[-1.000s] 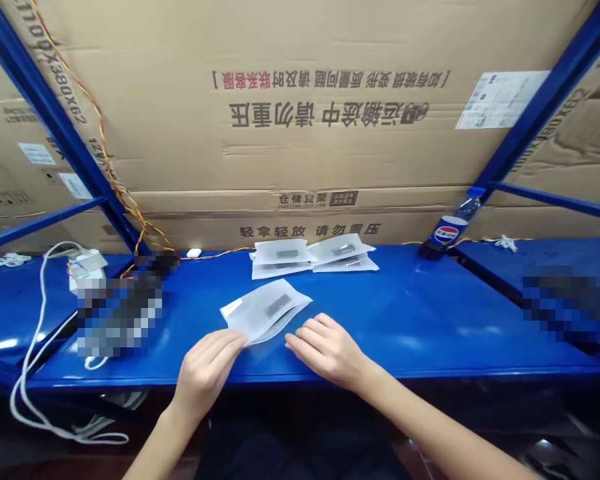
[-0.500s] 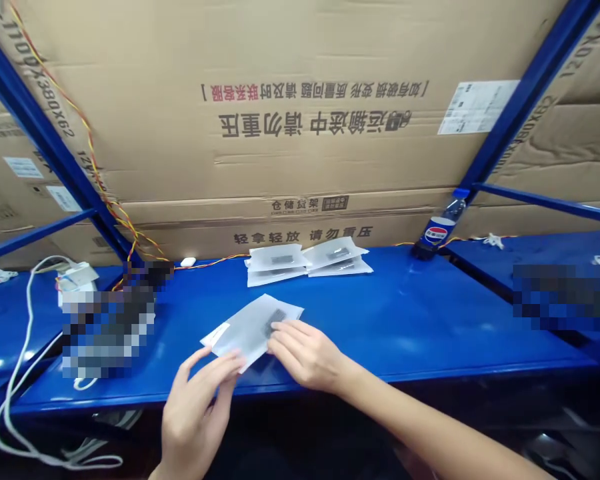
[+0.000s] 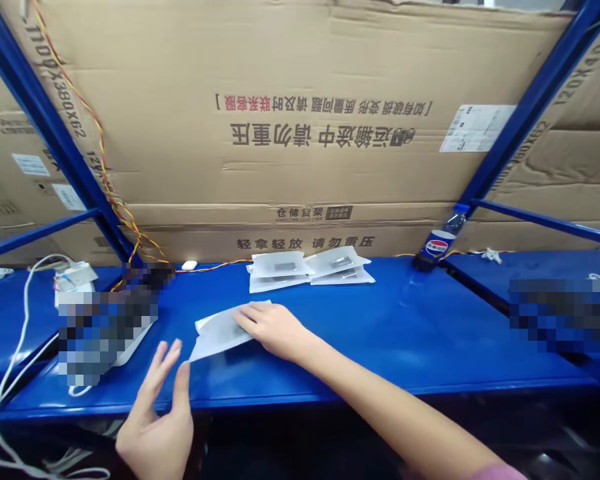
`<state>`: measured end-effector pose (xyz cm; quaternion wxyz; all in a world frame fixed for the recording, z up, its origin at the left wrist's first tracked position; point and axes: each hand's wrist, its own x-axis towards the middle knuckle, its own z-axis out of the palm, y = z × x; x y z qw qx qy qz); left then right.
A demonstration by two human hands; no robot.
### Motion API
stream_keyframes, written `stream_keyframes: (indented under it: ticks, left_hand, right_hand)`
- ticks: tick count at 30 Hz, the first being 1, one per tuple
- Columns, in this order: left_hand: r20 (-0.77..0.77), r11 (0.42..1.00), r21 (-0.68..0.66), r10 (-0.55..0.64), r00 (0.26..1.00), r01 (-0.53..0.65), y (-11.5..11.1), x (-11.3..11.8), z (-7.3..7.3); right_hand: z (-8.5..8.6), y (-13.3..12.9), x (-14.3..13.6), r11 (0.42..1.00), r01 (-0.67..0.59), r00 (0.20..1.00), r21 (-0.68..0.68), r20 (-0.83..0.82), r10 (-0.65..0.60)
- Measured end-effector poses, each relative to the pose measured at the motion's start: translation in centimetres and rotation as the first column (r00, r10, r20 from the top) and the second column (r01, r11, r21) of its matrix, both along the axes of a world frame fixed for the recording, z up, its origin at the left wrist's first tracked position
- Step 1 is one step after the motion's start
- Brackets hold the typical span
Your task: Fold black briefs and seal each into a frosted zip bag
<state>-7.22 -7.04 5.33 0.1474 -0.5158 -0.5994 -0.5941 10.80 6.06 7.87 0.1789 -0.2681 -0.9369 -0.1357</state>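
A translucent white pouch (image 3: 220, 333) lies over the front left part of the blue shelf. My right hand (image 3: 275, 328) is on its right part, fingers together over the dark item inside; whether they pinch the pouch is hard to see. Just left of the pouch, my left hand (image 3: 160, 413) is raised at the shelf's front edge, fingers and thumb apart, holding nothing. Farther back, two small overlapping groups of similar pouches, a left group (image 3: 277, 267) and a right group (image 3: 341, 264), lie side by side, dark items showing through.
A cola bottle (image 3: 439, 241) stands by the right post. White cables (image 3: 24, 320) hang at the left, near a white box (image 3: 75, 283). Blurred-out objects lie left and right. Cardboard (image 3: 300, 173) backs the blue shelf (image 3: 380, 333).
My left hand has let go of the pouch and moved down and left, its fingers spreading. The pouch has turned and shifted left along with my right hand.
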Motion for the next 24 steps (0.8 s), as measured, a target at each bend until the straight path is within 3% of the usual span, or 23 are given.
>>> stream_keyframes:
  ticks: [2,3,6,8,14,17,20,22,24]
  left_hand:
    - [-0.082,0.997,0.068,0.049,0.995,-0.043,-0.4,0.0,-0.2]
    - [-0.141,0.998,0.064,0.014,0.99,-0.005,-0.6,-0.1,-0.6]
    - [-0.32,0.972,-0.129,-0.228,0.919,0.196,-0.4,-0.4,-2.3]
    - [-0.434,0.933,-0.27,-0.337,0.836,0.236,0.3,-0.9,-3.7]
    - [-0.636,0.909,-0.404,-0.359,0.683,0.102,3.3,-3.5,-6.6]
    - [-0.663,0.877,-0.475,-0.405,0.63,0.065,4.7,-4.4,-7.0]
    - [-0.628,0.828,-0.557,-0.47,0.621,0.063,6.0,-4.1,-6.9]
    - [-0.587,0.814,-0.579,-0.451,0.672,0.041,6.8,-2.9,-6.6]
    - [-0.547,0.82,-0.573,-0.379,0.746,-0.004,7.5,-1.1,-6.5]
  right_hand:
    - [1.4,2.1,-2.9,0.999,0.033,0.999,0.017,-0.024,-0.033]
    - [2.2,3.2,-4.2,0.998,0.057,0.997,0.025,-0.045,-0.055]
    - [3.5,6.3,-7.8,0.99,0.138,0.986,0.027,-0.1,-0.135]
    - [3.2,7.7,-9.6,0.984,0.178,0.979,0.004,-0.102,-0.177]
    - [0.4,9.1,-11.5,0.962,0.252,0.967,-0.102,-0.02,-0.256]
    - [0.0,7.7,-10.7,0.959,0.25,0.968,-0.133,0.012,-0.25]
    - [-0.7,4.3,-7.5,0.966,0.202,0.979,-0.163,0.06,-0.195]
    - [-2.2,1.4,-3.6,0.967,0.19,0.981,-0.171,0.069,-0.181]
    - [-4.4,-1.2,0.9,0.941,0.256,0.962,-0.222,-0.041,-0.271]
